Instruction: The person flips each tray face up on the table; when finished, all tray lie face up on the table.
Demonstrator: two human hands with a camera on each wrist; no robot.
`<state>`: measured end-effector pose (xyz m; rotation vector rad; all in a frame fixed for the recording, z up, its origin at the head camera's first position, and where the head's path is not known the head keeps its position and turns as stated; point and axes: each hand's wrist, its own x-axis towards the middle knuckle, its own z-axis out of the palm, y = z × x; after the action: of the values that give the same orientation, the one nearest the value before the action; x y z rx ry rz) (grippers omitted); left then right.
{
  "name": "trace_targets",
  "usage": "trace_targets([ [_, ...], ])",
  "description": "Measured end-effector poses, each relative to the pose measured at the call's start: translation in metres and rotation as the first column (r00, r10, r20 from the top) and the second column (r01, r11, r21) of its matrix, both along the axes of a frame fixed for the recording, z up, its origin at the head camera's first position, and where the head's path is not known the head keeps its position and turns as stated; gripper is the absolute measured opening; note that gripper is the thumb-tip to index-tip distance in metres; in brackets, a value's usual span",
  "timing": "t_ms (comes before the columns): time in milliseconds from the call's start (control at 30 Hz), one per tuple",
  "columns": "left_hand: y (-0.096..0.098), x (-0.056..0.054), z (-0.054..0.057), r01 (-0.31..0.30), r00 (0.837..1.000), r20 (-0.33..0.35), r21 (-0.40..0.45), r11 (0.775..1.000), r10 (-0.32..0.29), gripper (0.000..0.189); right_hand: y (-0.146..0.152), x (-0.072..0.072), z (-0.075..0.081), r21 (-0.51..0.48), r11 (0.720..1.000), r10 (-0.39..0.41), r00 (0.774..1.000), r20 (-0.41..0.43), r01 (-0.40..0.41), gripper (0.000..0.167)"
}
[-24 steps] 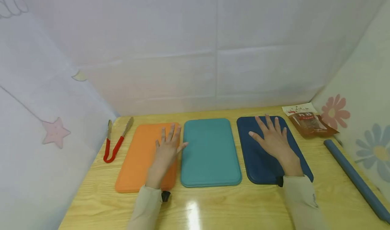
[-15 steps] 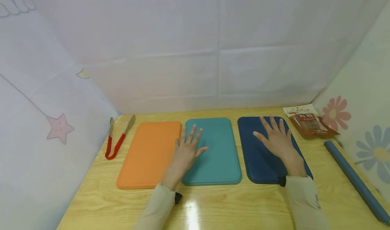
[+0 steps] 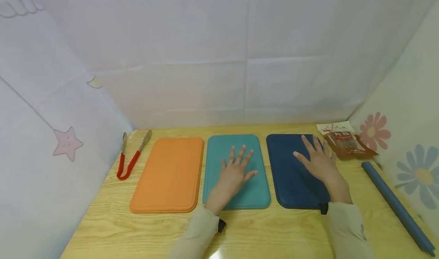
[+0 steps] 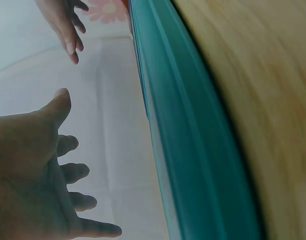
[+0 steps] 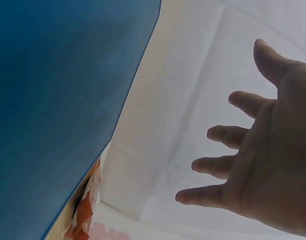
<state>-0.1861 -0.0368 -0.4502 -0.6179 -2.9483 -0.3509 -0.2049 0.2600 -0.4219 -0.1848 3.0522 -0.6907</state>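
Three rounded rectangular boards lie in a row: an orange board (image 3: pixel 168 175), a teal board (image 3: pixel 212 163) and a dark blue board (image 3: pixel 284 167). Over the teal one hovers my left hand (image 3: pixel 233 175), palm down with fingers spread. The left wrist view shows a gap between that hand (image 4: pixel 32 175) and the teal board's edge (image 4: pixel 188 125). My right hand (image 3: pixel 322 163) is held over the dark blue board, its fingers straight and apart. In the right wrist view this hand (image 5: pixel 273 155) stays clear of the blue surface (image 5: pixel 57 100). Neither hand holds anything.
Red-handled tongs (image 3: pixel 130 160) lie spread at the left of the wooden table (image 3: pixel 137 236). A brown food packet with a white top (image 3: pixel 348 143) sits at the back right. A long grey-blue rod (image 3: pixel 398 209) lies along the right edge. White cloth walls (image 3: pixel 192 83) surround the table.
My left hand has moved right, from over the orange board to over the teal one. The right hand has shifted slightly right and stays above the dark blue board.
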Motion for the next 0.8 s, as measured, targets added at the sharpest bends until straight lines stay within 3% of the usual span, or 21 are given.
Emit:
trace_targets([
  [233,0.030,0.007,-0.004,0.069,0.996,0.048,0.026,0.997,-0.070,0.068,0.016,-0.002,-0.007,-0.004,1.000,0.012,0.999,0.033,-0.012,0.081],
  [433,0.053,0.007,-0.005,0.135,0.988,0.068,0.096,0.986,-0.141,0.066,0.025,-0.001,-0.012,-0.028,0.999,0.018,0.995,0.095,-0.016,0.081],
  [600,0.069,0.008,-0.006,0.150,0.980,0.111,0.130,0.980,-0.165,0.067,0.036,-0.003,-0.023,0.005,1.000,0.012,0.989,0.150,-0.013,0.083],
  [800,0.087,0.003,-0.011,0.125,0.960,0.220,0.216,0.968,-0.174,0.076,0.047,-0.006,-0.029,0.001,1.000,0.025,0.982,0.187,-0.026,0.084],
])
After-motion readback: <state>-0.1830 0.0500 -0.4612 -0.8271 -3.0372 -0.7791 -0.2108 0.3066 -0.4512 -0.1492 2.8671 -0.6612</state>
